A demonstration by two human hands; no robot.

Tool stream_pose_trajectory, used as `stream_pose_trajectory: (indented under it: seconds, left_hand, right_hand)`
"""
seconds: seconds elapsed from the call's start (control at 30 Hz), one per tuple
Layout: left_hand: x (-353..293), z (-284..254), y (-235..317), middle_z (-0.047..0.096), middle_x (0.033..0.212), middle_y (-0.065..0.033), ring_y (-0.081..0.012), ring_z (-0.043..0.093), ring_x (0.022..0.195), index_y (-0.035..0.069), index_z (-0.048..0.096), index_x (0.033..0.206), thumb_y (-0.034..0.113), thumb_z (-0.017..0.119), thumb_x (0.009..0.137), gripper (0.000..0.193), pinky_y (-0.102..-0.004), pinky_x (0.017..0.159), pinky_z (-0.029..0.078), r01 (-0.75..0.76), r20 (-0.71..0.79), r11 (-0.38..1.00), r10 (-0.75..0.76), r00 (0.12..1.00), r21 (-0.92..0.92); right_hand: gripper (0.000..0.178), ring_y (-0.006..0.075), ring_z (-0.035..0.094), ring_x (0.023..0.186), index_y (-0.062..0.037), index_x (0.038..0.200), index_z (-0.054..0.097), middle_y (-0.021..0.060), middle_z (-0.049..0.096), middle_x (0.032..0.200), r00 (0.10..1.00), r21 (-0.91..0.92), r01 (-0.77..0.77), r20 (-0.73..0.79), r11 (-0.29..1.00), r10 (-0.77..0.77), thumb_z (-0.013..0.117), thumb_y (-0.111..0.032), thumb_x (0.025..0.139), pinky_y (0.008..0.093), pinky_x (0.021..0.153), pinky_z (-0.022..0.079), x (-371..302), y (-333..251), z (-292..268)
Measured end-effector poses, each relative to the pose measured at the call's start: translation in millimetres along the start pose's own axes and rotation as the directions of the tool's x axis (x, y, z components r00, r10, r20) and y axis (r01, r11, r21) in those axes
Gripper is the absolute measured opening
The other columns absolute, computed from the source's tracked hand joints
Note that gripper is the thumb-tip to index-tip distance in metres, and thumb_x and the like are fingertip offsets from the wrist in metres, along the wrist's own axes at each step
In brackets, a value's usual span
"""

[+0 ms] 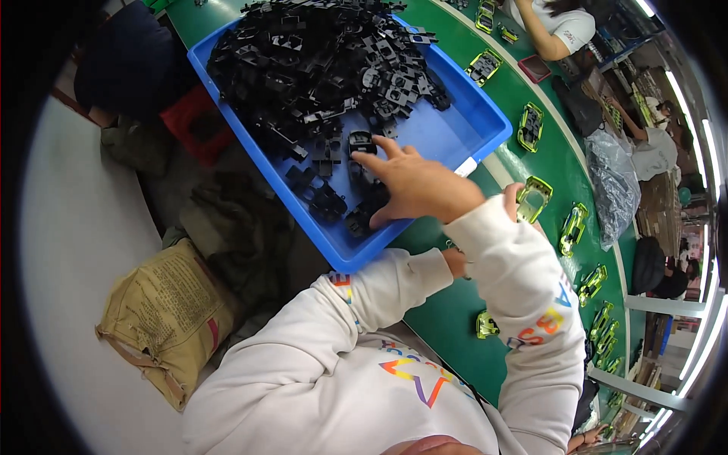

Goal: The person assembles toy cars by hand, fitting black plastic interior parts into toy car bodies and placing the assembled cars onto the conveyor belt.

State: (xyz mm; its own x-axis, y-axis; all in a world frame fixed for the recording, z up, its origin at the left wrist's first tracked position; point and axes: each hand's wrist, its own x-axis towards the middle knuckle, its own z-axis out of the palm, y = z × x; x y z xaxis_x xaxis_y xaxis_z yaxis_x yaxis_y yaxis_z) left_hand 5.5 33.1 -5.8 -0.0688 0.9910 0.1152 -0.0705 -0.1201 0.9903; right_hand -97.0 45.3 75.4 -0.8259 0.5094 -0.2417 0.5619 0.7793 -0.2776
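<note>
My right hand (422, 184) reaches into a blue plastic bin (453, 130), its fingers spread over black plastic car parts (326, 201). Beside the index fingertip is one black part (362, 142); I see nothing gripped in this hand. Beneath my right forearm passes my left arm, and most of my left hand (513, 200) is hidden by the sleeve. Its visible fingertips are closed on the edge of a yellow-green toy car shell (535, 195), just right of the right sleeve.
A large heap of black parts (303, 68) fills the bin's far end. Along the green conveyor belt (500, 125) lie several yellow-green toy cars (531, 127). A co-worker's arm (540, 34) is at the far right. A tan sack (171, 318) and red stool (193, 125) stand left.
</note>
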Motion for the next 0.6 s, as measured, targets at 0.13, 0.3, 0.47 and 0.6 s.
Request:
stream_pose_trajectory:
  seconds: [0.13,0.3,0.47,0.6]
  left_hand:
    - [2,-5,-18,0.054,0.132,-0.0215,-0.0352,0.056,0.123,0.004,0.036,0.142,0.030,0.082,0.075,0.085,-0.0409,0.105,0.042,0.025,0.027,0.998,-0.026,0.999,0.061]
    - [7,-6,-20,0.051,0.136,-0.0246,-0.0362,0.053,0.127,0.001,0.035,0.143,0.031,0.082,0.076,0.087,-0.0408,0.107,0.042,-0.096,-0.001,0.995,0.096,0.995,0.027]
    - [8,-9,-17,0.051,0.134,-0.0266,-0.0386,0.052,0.126,0.000,0.036,0.143,0.029,0.084,0.076,0.087,-0.0421,0.107,0.040,-0.056,-0.029,0.998,0.057,0.998,0.023]
    - [-1,-7,-2,0.055,0.130,-0.0234,-0.0337,0.053,0.123,0.001,0.045,0.138,0.030,0.086,0.075,0.081,-0.0431,0.105,0.041,-0.143,-0.073,0.938,0.174,0.982,0.314]
  right_hand:
    - [0.069,0.0363,0.057,0.117,-0.0166,0.130,0.060,0.0172,0.046,0.142,0.997,-0.069,0.009,-0.074,0.998,-0.015,0.086,-0.024,0.066,0.0428,0.089,0.056,27,-13,12]
    - [0.050,0.0317,0.062,0.109,-0.0148,0.117,0.066,0.0116,0.057,0.126,0.984,0.010,0.016,-0.178,1.000,-0.014,0.083,-0.018,0.070,0.0428,0.083,0.055,21,6,8]
    - [0.038,0.0277,0.065,0.103,-0.0134,0.110,0.068,0.0075,0.060,0.118,0.951,0.046,0.028,-0.310,0.999,-0.012,0.080,-0.011,0.075,0.0399,0.083,0.055,-12,8,-6]
    - [0.037,0.0253,0.064,0.102,-0.0120,0.108,0.070,0.0078,0.059,0.118,0.805,0.376,0.137,-0.582,0.916,0.119,0.082,-0.004,0.073,0.0355,0.087,0.054,-89,25,-28]
